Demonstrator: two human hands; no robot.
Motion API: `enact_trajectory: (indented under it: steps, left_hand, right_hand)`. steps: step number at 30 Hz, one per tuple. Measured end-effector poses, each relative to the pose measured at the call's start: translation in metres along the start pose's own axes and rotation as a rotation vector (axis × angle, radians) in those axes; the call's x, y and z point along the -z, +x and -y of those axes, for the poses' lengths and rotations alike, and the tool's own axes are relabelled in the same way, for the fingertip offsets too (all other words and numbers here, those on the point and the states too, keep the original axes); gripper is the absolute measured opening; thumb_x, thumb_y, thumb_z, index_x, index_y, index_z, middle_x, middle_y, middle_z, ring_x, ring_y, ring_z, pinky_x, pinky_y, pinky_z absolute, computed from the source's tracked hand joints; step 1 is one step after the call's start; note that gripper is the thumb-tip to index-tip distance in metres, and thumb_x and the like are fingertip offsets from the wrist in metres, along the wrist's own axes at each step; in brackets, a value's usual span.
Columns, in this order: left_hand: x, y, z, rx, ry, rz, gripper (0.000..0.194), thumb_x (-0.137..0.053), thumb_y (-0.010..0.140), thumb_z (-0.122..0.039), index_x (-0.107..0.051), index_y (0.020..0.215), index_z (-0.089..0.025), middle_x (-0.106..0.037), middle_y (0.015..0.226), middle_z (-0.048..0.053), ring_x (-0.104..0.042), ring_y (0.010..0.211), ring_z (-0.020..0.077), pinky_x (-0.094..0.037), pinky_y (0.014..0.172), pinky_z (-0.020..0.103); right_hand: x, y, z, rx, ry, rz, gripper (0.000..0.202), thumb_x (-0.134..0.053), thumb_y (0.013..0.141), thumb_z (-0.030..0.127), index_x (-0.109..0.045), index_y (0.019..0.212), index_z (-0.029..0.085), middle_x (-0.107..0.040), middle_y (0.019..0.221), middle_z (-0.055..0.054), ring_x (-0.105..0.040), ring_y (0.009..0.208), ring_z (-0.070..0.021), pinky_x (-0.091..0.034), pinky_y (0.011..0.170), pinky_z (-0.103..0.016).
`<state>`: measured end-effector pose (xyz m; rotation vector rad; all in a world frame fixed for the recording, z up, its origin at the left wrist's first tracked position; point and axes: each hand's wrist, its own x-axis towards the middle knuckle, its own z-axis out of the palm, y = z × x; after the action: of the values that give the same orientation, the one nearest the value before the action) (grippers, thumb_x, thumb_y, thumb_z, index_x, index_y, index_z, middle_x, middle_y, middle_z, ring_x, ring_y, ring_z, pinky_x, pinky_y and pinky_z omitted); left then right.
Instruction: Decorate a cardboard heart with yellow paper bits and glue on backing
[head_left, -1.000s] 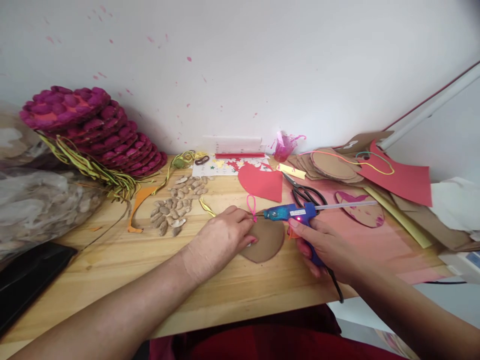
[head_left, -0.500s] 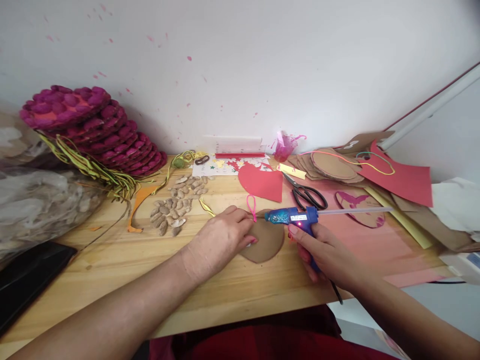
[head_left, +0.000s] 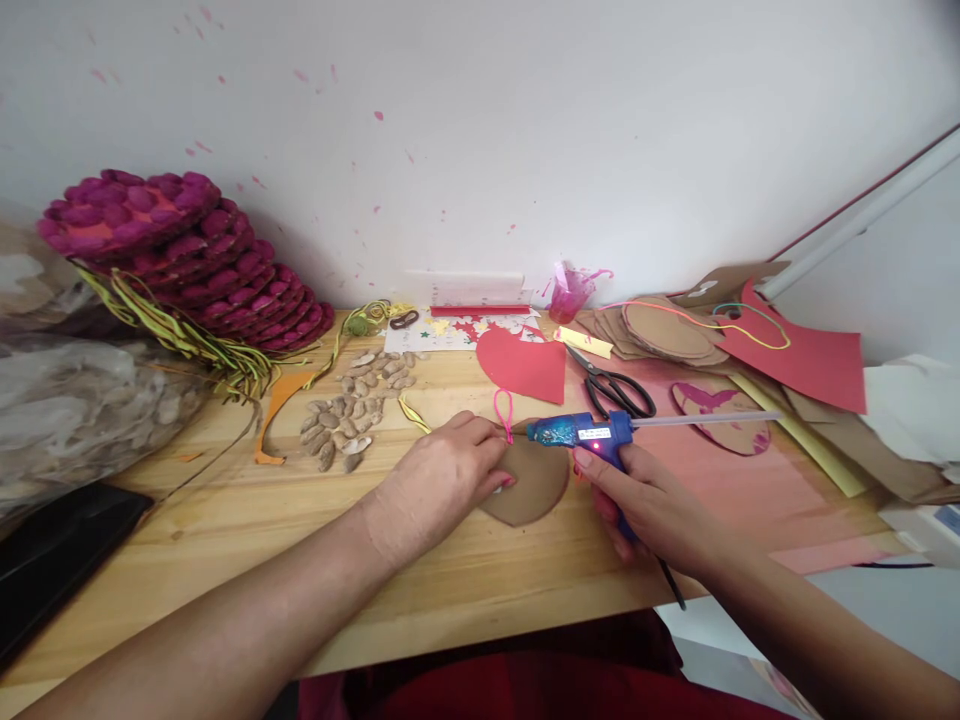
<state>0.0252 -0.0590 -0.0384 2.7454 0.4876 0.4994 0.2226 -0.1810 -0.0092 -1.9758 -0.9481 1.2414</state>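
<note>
My right hand (head_left: pixel 637 490) is closed round the handle of a blue glue gun (head_left: pixel 581 430), whose red light glows. A long clear glue stick (head_left: pixel 705 420) juts from its back. The nozzle points left, at the upper edge of a brown cardboard cutout (head_left: pixel 529 485) lying on the table. My left hand (head_left: pixel 461 460) grips that cutout's left side with curled fingers and covers part of it. A pink cord loop (head_left: pixel 503 405) stands up at the cutout's top edge, close to the nozzle.
Loose peanut shells (head_left: pixel 345 420) lie left of my hands, near an orange paper strip (head_left: pixel 274 415). Behind are red paper (head_left: pixel 525 365), black scissors (head_left: pixel 611 385) and cardboard rounds (head_left: pixel 664 328). A stack of magenta shell-covered pieces (head_left: pixel 202 260) leans at far left, above a bag (head_left: pixel 90 430).
The glue gun and my right hand have shifted very slightly to the left. My left hand and the cardboard cutout stay in place.
</note>
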Motion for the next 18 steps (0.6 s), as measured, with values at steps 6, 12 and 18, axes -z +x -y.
enact_trajectory:
  steps: [6, 12, 18]
  left_hand:
    - [0.0008, 0.0001, -0.0007, 0.01, 0.005, 0.018, 0.019, -0.057, 0.09, -0.028, -0.063, 0.105, -0.017, -0.063, 0.1, 0.009, -0.057, 0.1, 0.0228, -0.051, 0.086, 0.038]
    - [0.0005, 0.0004, -0.0008, 0.007, 0.01, 0.01, 0.019, -0.056, 0.091, -0.028, -0.063, 0.105, -0.017, -0.063, 0.1, 0.009, -0.057, 0.099, 0.0225, -0.051, 0.086, 0.038]
    - [0.0002, 0.0002, -0.001, 0.007, 0.009, 0.01, 0.02, -0.056, 0.091, -0.028, -0.063, 0.106, -0.017, -0.063, 0.101, 0.009, -0.057, 0.1, 0.0227, -0.051, 0.086, 0.038]
  right_hand:
    - [0.0024, 0.0012, -0.0015, -0.015, 0.031, -0.007, 0.039, -0.049, 0.087, 0.056, -0.04, 0.072, 0.022, -0.046, 0.051, 0.009, -0.048, 0.032, -0.0082, -0.037, 0.032, -0.019]
    - [0.0014, 0.0015, -0.0001, -0.016, 0.026, 0.003, 0.036, -0.049, 0.088, 0.054, -0.041, 0.074, 0.022, -0.047, 0.051, 0.009, -0.049, 0.031, -0.0081, -0.037, 0.032, -0.019]
    - [0.0016, 0.0017, -0.0009, -0.025, 0.047, 0.012, 0.038, -0.051, 0.086, 0.056, -0.042, 0.073, 0.022, -0.048, 0.05, 0.009, -0.049, 0.032, -0.0087, -0.037, 0.031, -0.019]
